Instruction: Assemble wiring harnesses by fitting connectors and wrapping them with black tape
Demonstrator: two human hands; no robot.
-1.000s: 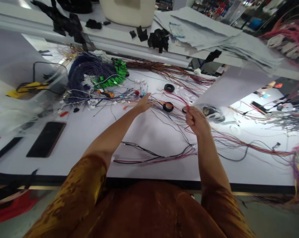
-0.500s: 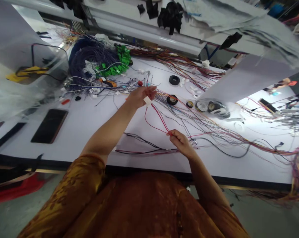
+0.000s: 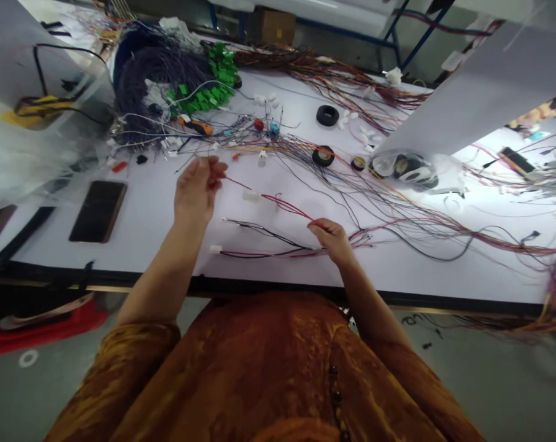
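My left hand [image 3: 197,187] is raised over the left-middle of the table, its fingertips pinched on the end of a thin red wire [image 3: 238,183]. That wire runs toward a white plastic connector [image 3: 251,196], which hangs between my hands; whether it passes through the connector is too blurred to tell. A bundle of red wires [image 3: 288,207] leads from the connector to my right hand [image 3: 332,238], whose thumb and fingers are closed around it. Below lies a harness of black and red wires [image 3: 264,254], ending in a white connector [image 3: 216,249] at its left.
A phone [image 3: 97,211] lies at left, near a plastic bin [image 3: 87,101]. Behind are a purple wire coil [image 3: 153,73], green connectors [image 3: 204,92] and an orange-handled tool [image 3: 197,126]. Black tape rolls [image 3: 323,155] sit beside long loose wires [image 3: 411,227]. A white post [image 3: 480,92] rises at right.
My left hand has moved left and toward me, away from the white connector, drawing out a red wire. My right hand keeps hold of the red wires. The camera view has tilted down.
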